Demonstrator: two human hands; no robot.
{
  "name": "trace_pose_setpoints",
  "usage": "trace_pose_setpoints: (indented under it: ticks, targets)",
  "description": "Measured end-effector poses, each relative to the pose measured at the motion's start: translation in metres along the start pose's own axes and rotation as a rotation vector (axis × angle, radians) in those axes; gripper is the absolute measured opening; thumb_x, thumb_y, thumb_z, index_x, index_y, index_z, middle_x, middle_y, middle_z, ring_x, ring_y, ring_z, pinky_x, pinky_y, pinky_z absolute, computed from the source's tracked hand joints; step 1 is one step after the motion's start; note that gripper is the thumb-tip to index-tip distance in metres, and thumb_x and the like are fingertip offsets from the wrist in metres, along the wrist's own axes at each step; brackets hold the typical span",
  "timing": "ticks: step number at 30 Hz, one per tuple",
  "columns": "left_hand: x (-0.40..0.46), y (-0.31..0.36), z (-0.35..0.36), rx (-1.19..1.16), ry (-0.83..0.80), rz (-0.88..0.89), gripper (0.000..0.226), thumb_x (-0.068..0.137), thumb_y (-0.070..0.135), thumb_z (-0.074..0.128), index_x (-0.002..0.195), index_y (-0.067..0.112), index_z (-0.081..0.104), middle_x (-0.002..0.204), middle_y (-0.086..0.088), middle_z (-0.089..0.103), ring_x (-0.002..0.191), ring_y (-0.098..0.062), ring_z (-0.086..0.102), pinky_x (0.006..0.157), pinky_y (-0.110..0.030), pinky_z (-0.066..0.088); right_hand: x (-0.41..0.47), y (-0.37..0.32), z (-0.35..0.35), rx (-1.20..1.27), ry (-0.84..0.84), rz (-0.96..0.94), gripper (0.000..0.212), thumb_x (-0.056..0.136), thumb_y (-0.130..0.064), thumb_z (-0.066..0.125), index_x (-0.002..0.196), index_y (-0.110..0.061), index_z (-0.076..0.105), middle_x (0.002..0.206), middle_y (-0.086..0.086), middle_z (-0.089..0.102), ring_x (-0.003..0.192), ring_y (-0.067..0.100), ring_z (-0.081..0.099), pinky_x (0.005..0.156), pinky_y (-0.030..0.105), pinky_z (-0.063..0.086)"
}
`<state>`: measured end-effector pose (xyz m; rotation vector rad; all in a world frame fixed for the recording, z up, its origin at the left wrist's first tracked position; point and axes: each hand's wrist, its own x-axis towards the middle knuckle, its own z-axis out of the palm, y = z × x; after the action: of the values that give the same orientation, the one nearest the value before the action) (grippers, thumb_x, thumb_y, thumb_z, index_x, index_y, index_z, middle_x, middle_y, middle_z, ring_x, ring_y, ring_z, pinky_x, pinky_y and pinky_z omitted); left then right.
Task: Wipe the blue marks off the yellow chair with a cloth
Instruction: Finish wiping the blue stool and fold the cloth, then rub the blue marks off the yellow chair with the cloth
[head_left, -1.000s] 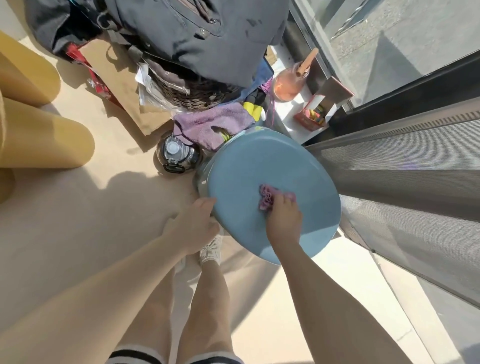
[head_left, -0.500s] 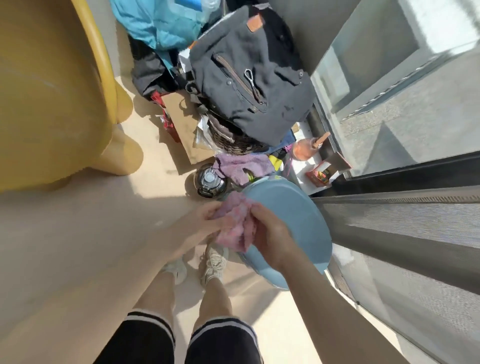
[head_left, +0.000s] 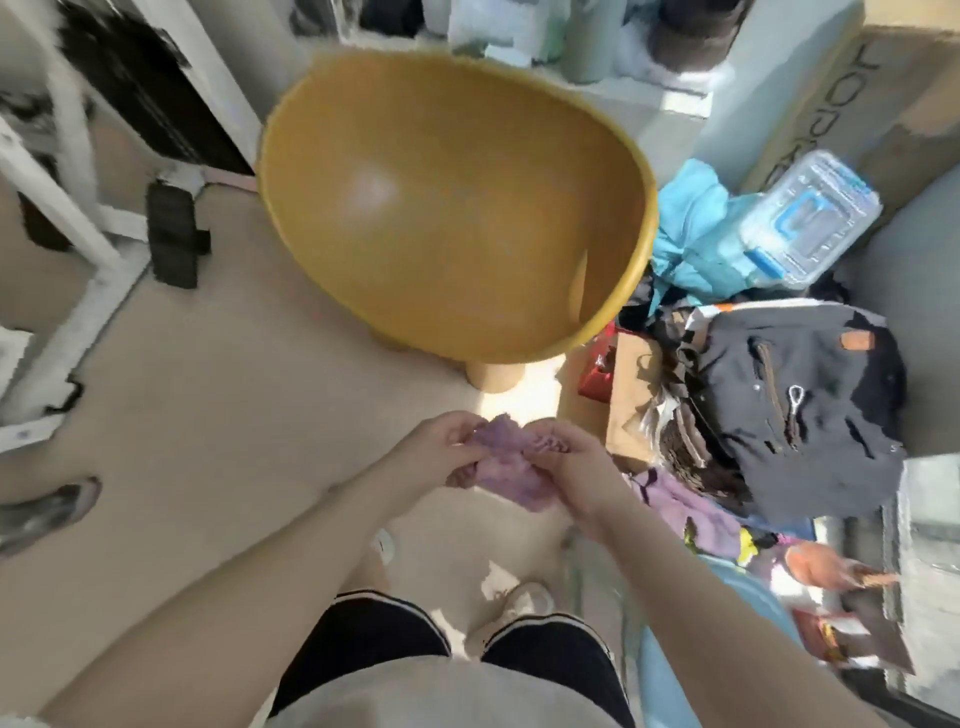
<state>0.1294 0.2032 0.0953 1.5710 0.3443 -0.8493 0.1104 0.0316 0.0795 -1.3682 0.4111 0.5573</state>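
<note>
Cloth (head_left: 511, 475), a small purple rag, is bunched between both hands in front of the person's body, above the bare floor (head_left: 223, 415). The left hand (head_left: 441, 452) pinches its left edge with curled fingers, and the right hand (head_left: 566, 467) grips the right side, so the two hands are close together with the rag stretched and crumpled between them. Ahead of them stands the yellow chair (head_left: 457, 208), a rounded tub-shaped seat on stubby legs, well apart from the hands and not touched by anything. The picture is smeared with motion, and no blue marks can be made out on the seat; there is only a pale glare patch on its inner surface.

To the right lie a dark backpack (head_left: 800, 405), a turquoise garment (head_left: 696, 228), a clear plastic box with blue clips (head_left: 810, 218) and a second purple cloth (head_left: 691, 514). A pale blue round stool top (head_left: 670, 670) shows at lower right.

The step in hand looks like readying the rag, folding or gathering it into a wiping pad; wiping has not begun. The next move calls for stepping or leaning toward the chair, finding the marks on its shell, and pressing the pad onto them with one hand, perhaps with the other steadying the rim.
</note>
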Motion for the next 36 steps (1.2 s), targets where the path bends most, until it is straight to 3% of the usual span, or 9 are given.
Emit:
trace_pose_setpoints:
  ticks: [7, 10, 15, 18, 22, 25, 29, 33, 36]
  targets:
    - [-0.011, 0.009, -0.162, -0.209, 0.174, 0.052, 0.041, 0.085, -0.019, 0.035, 0.076, 0.011, 0.061, 0.06, 0.01, 0.066, 0.046, -0.003, 0.05, 0.046, -0.012, 0.045, 0.087, -0.04, 0.151, -0.052, -0.183, 0.091, 0.027, 0.077, 0.007, 0.044, 0.073, -0.005, 0.067, 0.063, 0.002, 0.067, 0.059, 0.019, 0.058, 0.051, 0.023, 0.041]
    - [-0.005, 0.023, -0.235, -0.256, 0.245, 0.032, 0.036, 0.084, -0.014, 0.04, 0.076, 0.011, 0.065, 0.069, -0.001, 0.067, 0.066, -0.016, 0.051, 0.054, -0.015, 0.049, 0.127, -0.062, 0.222, 0.031, -0.103, 0.196, 0.026, 0.088, -0.01, 0.046, 0.068, -0.007, 0.061, 0.058, 0.002, 0.06, 0.054, 0.016, 0.054, 0.046, 0.02, 0.042]
    - [0.01, 0.047, -0.328, -0.274, 0.227, -0.057, 0.029, 0.089, -0.009, 0.035, 0.079, 0.007, 0.058, 0.081, -0.011, 0.057, 0.071, -0.018, 0.055, 0.057, -0.02, 0.054, 0.173, -0.079, 0.307, -0.348, -0.088, 0.095, 0.029, 0.093, -0.03, 0.051, 0.068, -0.016, 0.057, 0.064, 0.005, 0.051, 0.053, 0.014, 0.047, 0.051, 0.02, 0.038]
    - [0.022, 0.059, -0.361, -0.209, 0.199, -0.053, 0.019, 0.092, 0.0, 0.042, 0.088, 0.009, 0.057, 0.094, -0.012, 0.057, 0.085, -0.021, 0.056, 0.078, -0.03, 0.052, 0.189, -0.092, 0.334, -0.375, -0.132, 0.057, 0.032, 0.09, -0.037, 0.053, 0.074, -0.009, 0.053, 0.068, 0.006, 0.046, 0.057, 0.014, 0.042, 0.056, 0.02, 0.034]
    - [0.051, 0.072, -0.396, -0.207, 0.147, -0.025, 0.023, 0.097, 0.005, 0.038, 0.091, 0.012, 0.059, 0.09, -0.006, 0.065, 0.073, -0.011, 0.065, 0.072, -0.02, 0.056, 0.23, -0.108, 0.355, -0.435, -0.215, -0.017, 0.05, 0.077, -0.039, 0.065, 0.083, 0.01, 0.055, 0.067, 0.017, 0.053, 0.062, 0.019, 0.046, 0.061, 0.03, 0.036]
    - [0.08, 0.081, -0.418, -0.22, 0.216, -0.069, 0.019, 0.097, 0.009, 0.04, 0.094, 0.012, 0.059, 0.086, -0.004, 0.064, 0.071, -0.011, 0.063, 0.066, -0.018, 0.055, 0.268, -0.112, 0.37, -0.558, -0.209, -0.061, 0.058, 0.059, -0.044, 0.072, 0.094, 0.0, 0.06, 0.077, 0.009, 0.062, 0.068, 0.014, 0.052, 0.067, 0.027, 0.041]
    - [0.138, 0.1, -0.452, -0.172, 0.266, -0.121, 0.022, 0.094, 0.018, 0.044, 0.098, 0.009, 0.063, 0.096, -0.012, 0.065, 0.084, -0.021, 0.062, 0.089, -0.038, 0.053, 0.328, -0.114, 0.381, -0.789, -0.196, -0.215, 0.058, 0.057, -0.049, 0.069, 0.098, -0.009, 0.062, 0.117, -0.001, 0.048, 0.102, 0.006, 0.05, 0.084, 0.024, 0.041]
    - [0.197, 0.133, -0.478, -0.246, 0.219, -0.171, 0.028, 0.098, 0.016, 0.036, 0.085, 0.014, 0.062, 0.084, -0.006, 0.064, 0.077, -0.018, 0.062, 0.085, -0.032, 0.051, 0.394, -0.136, 0.384, -0.854, -0.126, -0.221, 0.038, 0.073, -0.026, 0.076, 0.101, -0.004, 0.06, 0.104, -0.003, 0.041, 0.071, 0.0, 0.045, 0.067, 0.019, 0.034]
    - [0.238, 0.153, -0.493, -0.261, 0.188, -0.207, 0.028, 0.099, 0.017, 0.036, 0.099, 0.01, 0.062, 0.097, -0.009, 0.064, 0.084, -0.019, 0.062, 0.084, -0.028, 0.05, 0.442, -0.158, 0.381, -0.915, -0.136, -0.152, 0.035, 0.072, -0.035, 0.073, 0.091, -0.009, 0.061, 0.089, -0.007, 0.04, 0.072, 0.01, 0.045, 0.057, 0.02, 0.03]
